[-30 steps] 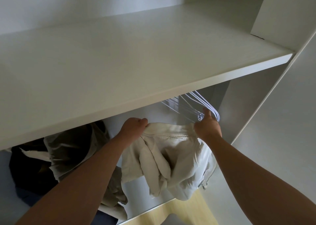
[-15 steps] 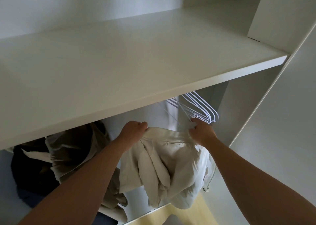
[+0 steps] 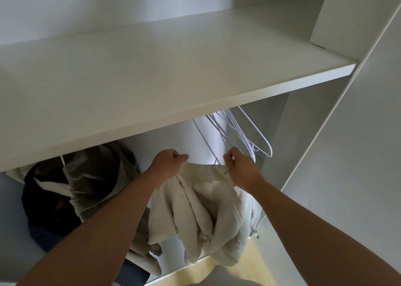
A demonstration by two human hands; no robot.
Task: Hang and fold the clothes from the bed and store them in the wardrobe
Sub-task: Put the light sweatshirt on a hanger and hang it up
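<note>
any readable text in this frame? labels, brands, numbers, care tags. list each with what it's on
None can be read.
The cream jacket, held by the left hand and right hand, shows no print or tag.
The white shelf, wire hangers and dark hung clothes bear no markings.

Left forearm (image 3: pixel 97 231) and right forearm (image 3: pixel 314 220), both bare along their whole visible length, ending in the left hand (image 3: pixel 168 163) and the right hand (image 3: pixel 240 166), also bare. Grey fabric (image 3: pixel 219 275) at the lower edge, rounded and smooth; whether it is the person's clothing cannot be told.
</note>
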